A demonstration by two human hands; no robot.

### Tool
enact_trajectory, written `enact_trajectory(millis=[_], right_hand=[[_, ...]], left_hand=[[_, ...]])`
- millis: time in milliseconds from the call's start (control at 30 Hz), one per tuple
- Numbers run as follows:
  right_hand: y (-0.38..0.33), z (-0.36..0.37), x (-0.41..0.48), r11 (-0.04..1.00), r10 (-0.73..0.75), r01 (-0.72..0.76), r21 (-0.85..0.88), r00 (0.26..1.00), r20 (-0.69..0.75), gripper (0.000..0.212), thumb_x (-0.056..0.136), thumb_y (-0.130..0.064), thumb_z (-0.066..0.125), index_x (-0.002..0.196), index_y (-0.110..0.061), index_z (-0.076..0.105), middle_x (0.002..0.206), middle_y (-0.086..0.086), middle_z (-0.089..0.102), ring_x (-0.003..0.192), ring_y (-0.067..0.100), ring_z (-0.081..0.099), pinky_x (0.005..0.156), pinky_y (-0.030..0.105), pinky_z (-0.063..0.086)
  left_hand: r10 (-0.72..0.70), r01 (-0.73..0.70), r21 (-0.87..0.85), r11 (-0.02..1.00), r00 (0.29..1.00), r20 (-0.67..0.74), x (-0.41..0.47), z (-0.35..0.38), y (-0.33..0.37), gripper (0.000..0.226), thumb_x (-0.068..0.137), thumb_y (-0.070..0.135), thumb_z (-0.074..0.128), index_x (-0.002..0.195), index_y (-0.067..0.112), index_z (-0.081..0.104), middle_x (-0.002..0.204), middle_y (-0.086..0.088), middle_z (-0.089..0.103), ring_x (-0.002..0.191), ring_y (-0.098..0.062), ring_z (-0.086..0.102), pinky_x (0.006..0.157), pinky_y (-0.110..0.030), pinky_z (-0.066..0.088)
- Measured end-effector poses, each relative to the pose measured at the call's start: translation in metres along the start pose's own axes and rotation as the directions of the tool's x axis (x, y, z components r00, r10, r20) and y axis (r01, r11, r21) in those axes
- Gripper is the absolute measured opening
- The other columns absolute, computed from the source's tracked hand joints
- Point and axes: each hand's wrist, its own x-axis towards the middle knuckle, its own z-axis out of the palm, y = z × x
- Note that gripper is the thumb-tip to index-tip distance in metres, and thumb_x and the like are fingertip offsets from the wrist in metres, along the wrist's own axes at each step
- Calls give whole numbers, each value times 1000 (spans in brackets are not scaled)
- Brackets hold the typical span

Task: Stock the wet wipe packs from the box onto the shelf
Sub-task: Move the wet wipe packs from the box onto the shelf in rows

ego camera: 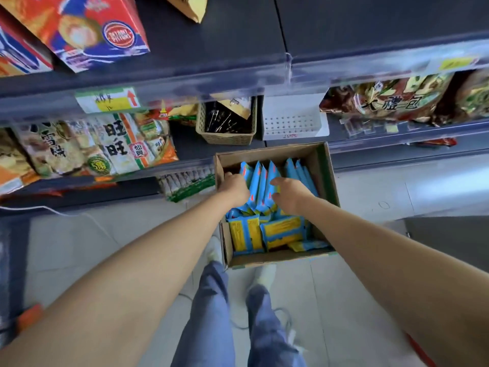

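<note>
Digging into the box (267, 154) | left hand (234, 188) hiding its grip, right hand (288, 194) curling round packs (258, 181) | probably soft, slick; squeezing flat sides seems best

Both bare forearms stretched forward, downward. Left hand (234, 188) knuckles up, fingers curled down, grip unclear. Right hand (288, 194) fingers curled round wet wipe packs (260, 178).
</note>
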Motion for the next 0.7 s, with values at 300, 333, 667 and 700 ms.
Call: enact_trajectory(millis=[300,333,667,700], right_hand=[[10,27,58,994,51,-39,-105,992,114,68,90,4,38,151,-15,12,151,8,33,97,28,56,75,35,44],[11,28,62,994,51,-40,-102,993,110,67,90,6,38,150,-14,16,153,7,28,92,26,56,71,33,44],[16,7,53,993,115,-113,29,988,-100,34,88,-30,48,118,-14,50,115,14,61,103,34,58,69,30,41],[17,0,45,993,114,-107,58,984,-136,28,87,-31,51,109,-14,53,108,13,62,95,33,59,66,30,42]], left_hand=[[-46,63,-173,983,994,99,42,28,-11,23,96,10,44,109,0,59,95,-11,51,83,-23,49,68,-28,36],[-47,67,-194,979,994,103,46,30,-12,27,96,8,42,114,-1,59,96,-13,52,85,-25,50,69,-28,35],[-98,57,-267,962,985,-143,31,20,2,28,92,4,48,110,6,69,127,-12,61,115,-29,60,94,-33,49],[-84,43,-262,964,985,-149,24,14,4,29,92,3,47,110,7,69,130,-11,59,115,-29,59,94,-33,48]])
